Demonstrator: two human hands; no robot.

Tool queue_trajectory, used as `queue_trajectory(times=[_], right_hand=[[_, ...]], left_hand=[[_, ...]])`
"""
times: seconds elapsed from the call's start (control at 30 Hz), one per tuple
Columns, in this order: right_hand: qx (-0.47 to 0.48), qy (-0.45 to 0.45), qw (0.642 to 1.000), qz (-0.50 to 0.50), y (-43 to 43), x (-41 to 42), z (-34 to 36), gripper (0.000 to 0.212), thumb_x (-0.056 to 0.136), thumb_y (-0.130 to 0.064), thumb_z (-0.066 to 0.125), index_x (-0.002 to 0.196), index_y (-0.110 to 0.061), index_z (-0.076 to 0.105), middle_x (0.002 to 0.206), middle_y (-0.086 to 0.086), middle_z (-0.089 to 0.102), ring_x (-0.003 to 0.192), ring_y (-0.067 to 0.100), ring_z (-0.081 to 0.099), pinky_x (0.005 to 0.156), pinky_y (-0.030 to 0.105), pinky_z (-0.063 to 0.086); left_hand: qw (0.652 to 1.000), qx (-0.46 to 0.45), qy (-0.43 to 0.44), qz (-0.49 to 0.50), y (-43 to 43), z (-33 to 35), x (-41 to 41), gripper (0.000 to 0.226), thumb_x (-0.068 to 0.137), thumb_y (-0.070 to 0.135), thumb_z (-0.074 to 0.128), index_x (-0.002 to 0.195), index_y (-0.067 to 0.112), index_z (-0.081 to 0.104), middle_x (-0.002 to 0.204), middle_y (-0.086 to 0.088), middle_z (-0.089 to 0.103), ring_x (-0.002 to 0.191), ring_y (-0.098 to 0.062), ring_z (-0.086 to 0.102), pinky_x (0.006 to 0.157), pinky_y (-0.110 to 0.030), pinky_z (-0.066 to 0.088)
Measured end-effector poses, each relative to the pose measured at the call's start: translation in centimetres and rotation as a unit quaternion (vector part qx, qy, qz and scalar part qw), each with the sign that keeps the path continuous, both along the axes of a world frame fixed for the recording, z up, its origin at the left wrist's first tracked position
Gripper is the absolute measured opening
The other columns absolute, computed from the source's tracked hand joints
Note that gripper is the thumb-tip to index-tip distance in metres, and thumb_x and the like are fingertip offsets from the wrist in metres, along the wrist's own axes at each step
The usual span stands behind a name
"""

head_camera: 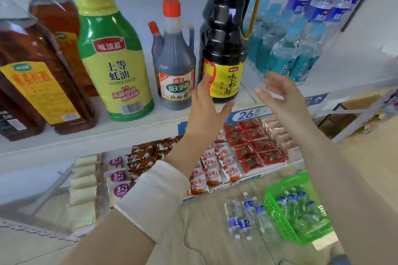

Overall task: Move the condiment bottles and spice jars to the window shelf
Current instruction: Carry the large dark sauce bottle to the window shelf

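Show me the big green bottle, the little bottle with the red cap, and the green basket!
green bottle [116, 66]: head view, on its yellow label.
red-capped bottle [174, 60]: head view, on its grey body.
green basket [277, 213]: head view, on its left wall.

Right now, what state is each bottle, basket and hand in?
Soy sauce bottle: upright on shelf, not gripped.
Vinegar bottle: upright, red cap on.
Oyster sauce bottle: upright, sealed.
Green basket: on floor, holding water bottles.
Left hand: open, empty.
Right hand: open, empty.
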State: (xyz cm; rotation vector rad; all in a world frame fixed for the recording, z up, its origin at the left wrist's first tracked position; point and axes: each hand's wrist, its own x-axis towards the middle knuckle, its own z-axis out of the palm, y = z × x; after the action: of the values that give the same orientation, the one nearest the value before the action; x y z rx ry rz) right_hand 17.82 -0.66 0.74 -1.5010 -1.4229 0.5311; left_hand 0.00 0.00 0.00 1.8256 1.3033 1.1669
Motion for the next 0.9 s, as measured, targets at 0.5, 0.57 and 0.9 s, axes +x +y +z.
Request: queue_trajectory(times=[0.5,0.57,0.9], right_hand=[[-0.048,0.134,0.944,0.298,13.4,-0.6,1.5,0.137,0.032,-0.065,0.083,0.141,-0.007,0.022,0.136,0.011,0.046,0.124,0.016,0.048,0.103,0.027,0.042],[-0.046,0.153,0.932,0.326,14.1,-0.8,1.3,0.145,0.030,-0.062,0.085,0.143,-0.001,0.016,0.139,0.015,0.044,0.127,0.019,0.046,0.104,0.030,0.041],[-0.014,0.141,0.947,0.290,14.4,-0.6,0.4,0.103,0.041,-0.037,0.083,0.127,-0.003,0.038,0.122,0.008,0.057,0.112,0.015,0.056,0.097,0.034,0.046]], left_hand=[[0.987,-0.074,-0.044,0.137,7.1,-3.0,3.9,0.123,0.062,0.025,0.083,0.146,0.009,-0.005,0.153,-0.009,0.013,0.141,-0.018,0.014,0.111,-0.026,0.018],[0.986,-0.066,-0.036,0.146,7.7,-3.6,3.8,0.127,0.057,0.023,0.086,0.146,0.009,-0.004,0.152,-0.009,0.017,0.140,-0.018,0.017,0.107,-0.020,0.019],[0.983,-0.030,-0.005,0.182,7.7,-4.2,4.3,0.125,0.051,0.029,0.088,0.144,0.012,0.006,0.146,-0.008,0.029,0.133,-0.019,0.030,0.100,-0.020,0.029]])
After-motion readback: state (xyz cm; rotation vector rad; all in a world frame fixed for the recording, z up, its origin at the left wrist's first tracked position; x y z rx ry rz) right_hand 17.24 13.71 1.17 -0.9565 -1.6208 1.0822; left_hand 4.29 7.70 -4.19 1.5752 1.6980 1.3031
